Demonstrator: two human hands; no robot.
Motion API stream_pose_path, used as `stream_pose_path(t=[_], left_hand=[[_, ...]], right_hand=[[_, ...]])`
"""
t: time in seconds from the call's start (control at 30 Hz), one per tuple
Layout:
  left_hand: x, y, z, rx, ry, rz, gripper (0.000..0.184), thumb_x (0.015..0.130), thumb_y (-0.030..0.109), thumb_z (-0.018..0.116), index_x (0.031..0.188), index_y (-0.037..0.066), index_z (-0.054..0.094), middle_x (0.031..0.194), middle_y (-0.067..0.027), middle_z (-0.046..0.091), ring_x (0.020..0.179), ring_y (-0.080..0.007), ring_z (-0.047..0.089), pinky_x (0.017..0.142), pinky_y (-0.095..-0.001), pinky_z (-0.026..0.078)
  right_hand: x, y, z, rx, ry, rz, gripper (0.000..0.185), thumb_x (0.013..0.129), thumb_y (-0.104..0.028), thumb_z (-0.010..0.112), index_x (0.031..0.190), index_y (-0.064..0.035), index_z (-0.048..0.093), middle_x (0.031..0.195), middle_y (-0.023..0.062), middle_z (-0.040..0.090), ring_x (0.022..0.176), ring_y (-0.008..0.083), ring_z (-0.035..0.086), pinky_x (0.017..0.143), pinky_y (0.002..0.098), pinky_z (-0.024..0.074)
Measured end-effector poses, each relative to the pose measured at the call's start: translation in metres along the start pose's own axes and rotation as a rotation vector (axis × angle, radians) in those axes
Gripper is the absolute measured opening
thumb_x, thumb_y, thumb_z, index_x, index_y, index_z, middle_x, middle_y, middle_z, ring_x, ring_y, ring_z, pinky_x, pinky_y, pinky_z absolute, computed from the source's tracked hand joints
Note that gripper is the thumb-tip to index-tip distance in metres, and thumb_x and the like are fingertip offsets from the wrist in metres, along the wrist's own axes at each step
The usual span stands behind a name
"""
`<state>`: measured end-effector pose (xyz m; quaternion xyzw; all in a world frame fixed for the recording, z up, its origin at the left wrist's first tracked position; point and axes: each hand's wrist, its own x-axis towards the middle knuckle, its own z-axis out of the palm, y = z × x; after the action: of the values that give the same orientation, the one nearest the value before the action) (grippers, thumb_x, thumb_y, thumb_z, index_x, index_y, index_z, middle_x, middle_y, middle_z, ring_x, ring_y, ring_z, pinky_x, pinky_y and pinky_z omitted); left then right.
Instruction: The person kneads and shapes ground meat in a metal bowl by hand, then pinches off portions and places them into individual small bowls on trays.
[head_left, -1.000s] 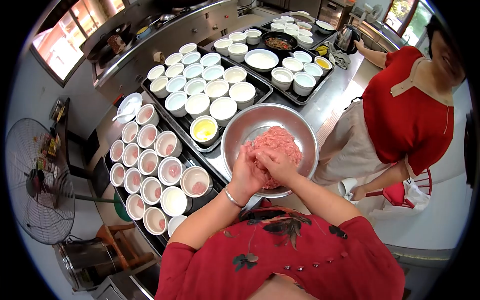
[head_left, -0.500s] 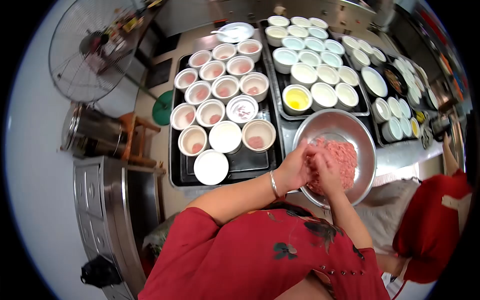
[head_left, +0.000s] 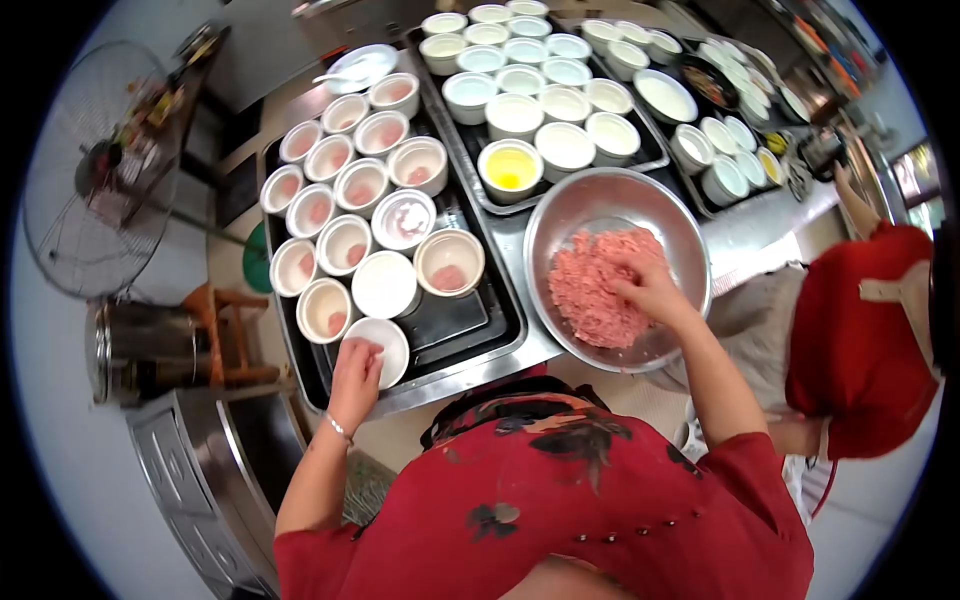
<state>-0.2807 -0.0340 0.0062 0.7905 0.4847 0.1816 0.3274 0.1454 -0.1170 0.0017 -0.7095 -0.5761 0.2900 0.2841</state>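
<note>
My left hand (head_left: 357,376) is at the left rim of a white cup (head_left: 388,352) at the tray's near edge. Its fingers are curled together; whatever they hold, if anything, is hidden. In a wide steel bowl (head_left: 690,225) lies a mound of pink minced meat (head_left: 590,290). My right hand (head_left: 648,288) reaches into the bowl from the right, fingers closed into the meat with the tips partly hidden. Beside the left hand's cup stand a white cup (head_left: 386,285) and a cup (head_left: 449,264) with a lump of meat at its bottom.
Several cups with meat stand on the black left tray (head_left: 470,345). A second tray (head_left: 640,160) holds pale-filled cups and one yellow-filled cup (head_left: 511,170). A plate with a spoon (head_left: 362,70) sits at the back. At right stands another person in red (head_left: 860,330).
My hands were together over the meat; the left has moved away to the cup on the tray, while the right stays in the bowl. The view has shifted right.
</note>
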Motion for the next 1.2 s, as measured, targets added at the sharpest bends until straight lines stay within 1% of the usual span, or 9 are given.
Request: stream_pose_path(t=[0.2,0.37,0.67,0.77,0.83,0.87,1.0,1.1,1.2], left_hand=[[-0.004,-0.012,-0.005,0.02,-0.072,0.083,0.019,0.073,0.001,0.053,0.092,0.001,0.054,0.105,-0.014,0.045,0.088,-0.0238,0.051,0.07,-0.0275,0.043],[0.013,0.024,-0.01,-0.197,-0.083,0.081,0.021,0.074,0.008,0.055,0.093,0.001,0.055,0.112,-0.0118,0.046,0.102,-0.0226,0.046,0.085,-0.0299,0.036],[0.031,0.086,0.037,-0.34,-0.112,0.267,0.022,0.073,0.007,0.056,0.095,0.004,0.056,0.108,-0.0124,0.048,0.098,-0.0242,0.049,0.079,-0.0292,0.04],[0.029,0.095,0.05,-0.508,-0.18,0.137,0.02,0.076,0.006,0.055,0.096,0.003,0.055,0.108,-0.0105,0.047,0.097,-0.0184,0.048,0.08,-0.0264,0.04],[0.029,0.096,0.062,-0.646,-0.219,0.056,0.02,0.077,0.006,0.054,0.096,0.003,0.055,0.109,-0.0093,0.046,0.097,-0.0156,0.048,0.079,-0.0249,0.04],[0.029,0.098,0.067,-0.782,-0.26,-0.025,0.019,0.078,0.005,0.053,0.097,0.002,0.054,0.109,-0.0081,0.046,0.097,-0.0128,0.047,0.079,-0.0234,0.04],[0.042,0.123,0.088,-0.949,-0.358,-0.147,0.02,0.08,0.005,0.051,0.1,0.0,0.052,0.1,-0.0036,0.052,0.091,-0.0096,0.049,0.08,-0.0217,0.039],[0.054,0.146,0.104,-0.999,-0.412,-0.162,0.021,0.082,0.007,0.049,0.101,0.0,0.052,0.098,-0.0047,0.054,0.093,-0.0107,0.05,0.081,-0.023,0.039],[0.062,0.161,0.118,-1.024,-0.442,-0.159,0.021,0.082,0.008,0.049,0.102,0.0,0.052,0.098,-0.0059,0.055,0.092,-0.0118,0.051,0.079,-0.0233,0.04]], right_hand=[[-0.009,-0.038,0.021,-0.381,-0.259,-0.111,0.056,0.067,-0.019,0.061,0.117,-0.0059,0.041,0.119,0.0157,0.039,0.093,0.0329,0.051,0.079,0.0382,0.0427],[0.007,-0.049,0.038,-0.545,-0.289,0.006,0.043,0.068,-0.015,0.059,0.106,-0.003,0.043,0.118,0.0208,0.038,0.086,0.0348,0.054,0.073,0.0409,0.0445],[0.03,-0.039,0.043,-0.67,-0.444,-0.084,0.025,0.066,-0.014,0.059,0.087,-0.0024,0.053,0.084,0.0169,0.057,0.085,0.0316,0.053,0.072,0.0401,0.0432],[0.031,-0.014,0.017,-0.457,-0.36,-0.216,0.016,0.066,-0.009,0.057,0.08,-0.0033,0.055,0.079,0.0113,0.059,0.078,0.023,0.057,0.067,0.0335,0.0455],[0.022,-0.014,-0.013,0.273,-0.251,0.088,0.017,0.065,-0.006,0.055,0.082,-0.0068,0.058,0.077,0.0115,0.058,0.078,0.0234,0.057,0.067,0.0315,0.0445],[0.019,-0.005,-0.02,0.275,-0.255,0.084,0.017,0.065,-0.006,0.055,0.082,-0.0068,0.058,0.077,0.0115,0.058,0.078,0.0234,0.057,0.067,0.0315,0.0445],[0.007,0.007,-0.026,0.059,-0.31,-0.017,0.017,0.065,-0.01,0.058,0.081,-0.0044,0.055,0.078,0.0105,0.058,0.077,0.0236,0.056,0.068,0.0305,0.0443],[0.005,0.003,-0.009,-0.321,-0.026,-0.231,0.025,0.067,-0.021,0.059,0.082,-0.0036,0.052,0.081,0.015,0.059,0.078,0.0322,0.056,0.069,0.0402,0.0436],[0.01,-0.01,-0.016,-0.422,-0.081,0.011,0.023,0.067,-0.02,0.059,0.082,-0.0034,0.052,0.082,0.0169,0.058,0.079,0.032,0.056,0.07,0.0405,0.0433]])
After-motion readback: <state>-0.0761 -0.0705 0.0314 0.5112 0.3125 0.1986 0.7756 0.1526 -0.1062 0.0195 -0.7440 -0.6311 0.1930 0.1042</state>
